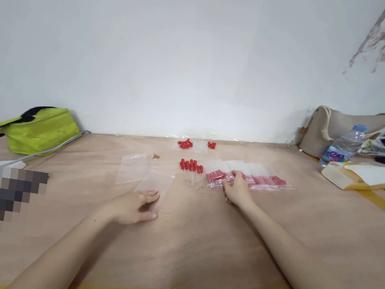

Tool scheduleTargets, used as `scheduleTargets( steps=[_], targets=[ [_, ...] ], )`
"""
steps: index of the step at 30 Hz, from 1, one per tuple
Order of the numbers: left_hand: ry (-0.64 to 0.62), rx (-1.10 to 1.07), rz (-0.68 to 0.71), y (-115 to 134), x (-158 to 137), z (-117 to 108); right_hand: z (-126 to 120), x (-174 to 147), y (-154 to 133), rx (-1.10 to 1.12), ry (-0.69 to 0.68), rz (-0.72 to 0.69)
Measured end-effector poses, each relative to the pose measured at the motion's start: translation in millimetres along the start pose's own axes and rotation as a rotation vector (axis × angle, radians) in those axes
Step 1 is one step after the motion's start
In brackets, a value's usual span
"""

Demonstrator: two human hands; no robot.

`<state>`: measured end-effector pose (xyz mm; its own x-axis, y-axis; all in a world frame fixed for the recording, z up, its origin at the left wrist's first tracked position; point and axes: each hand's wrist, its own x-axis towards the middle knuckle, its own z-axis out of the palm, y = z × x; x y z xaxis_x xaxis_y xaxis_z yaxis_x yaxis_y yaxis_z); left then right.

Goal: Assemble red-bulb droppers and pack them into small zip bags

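Observation:
My left hand (134, 206) rests on the table with thumb and fingers apart, touching the edge of a clear plastic bag (160, 180). Another flat clear bag (133, 168) lies beyond it to the left. My right hand (238, 190) is closed at the near edge of a filled plastic bag (215, 177), in a row of overlapping bags (263, 180) that hold red-topped droppers. Its curled fingers partly hide the bags. Between my hands lies a group of loose glass droppers (192, 171) with red bulbs. Red rubber bulbs (185, 143) lie on clear plastic farther back.
A lime-green bag (42, 131) stands at the left, with a white cable (52, 147) beside it. At the right are a beige bag (340, 123), a water bottle (344, 145) and a padded envelope (354, 174). The wall (191, 57) bounds the table at the back.

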<state>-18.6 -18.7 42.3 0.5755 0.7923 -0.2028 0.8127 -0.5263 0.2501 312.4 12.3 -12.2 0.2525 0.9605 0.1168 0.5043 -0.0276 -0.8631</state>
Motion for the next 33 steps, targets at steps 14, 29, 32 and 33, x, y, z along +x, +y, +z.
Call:
scheduleTargets(
  steps=[14,29,32,33],
  targets=[
    [0.277,-0.242,0.134,34,10,14,43,16,-61,-0.576,-0.151,-0.125],
    [0.199,0.025,0.326,35,26,43,36,20,-59,-0.179,-0.148,-0.097],
    [0.229,-0.003,0.347,40,30,44,17,-4,-36,0.030,-0.163,-0.127],
    [0.250,-0.020,0.358,43,31,44,13,-13,-27,0.246,-0.185,-0.114]
  ],
)
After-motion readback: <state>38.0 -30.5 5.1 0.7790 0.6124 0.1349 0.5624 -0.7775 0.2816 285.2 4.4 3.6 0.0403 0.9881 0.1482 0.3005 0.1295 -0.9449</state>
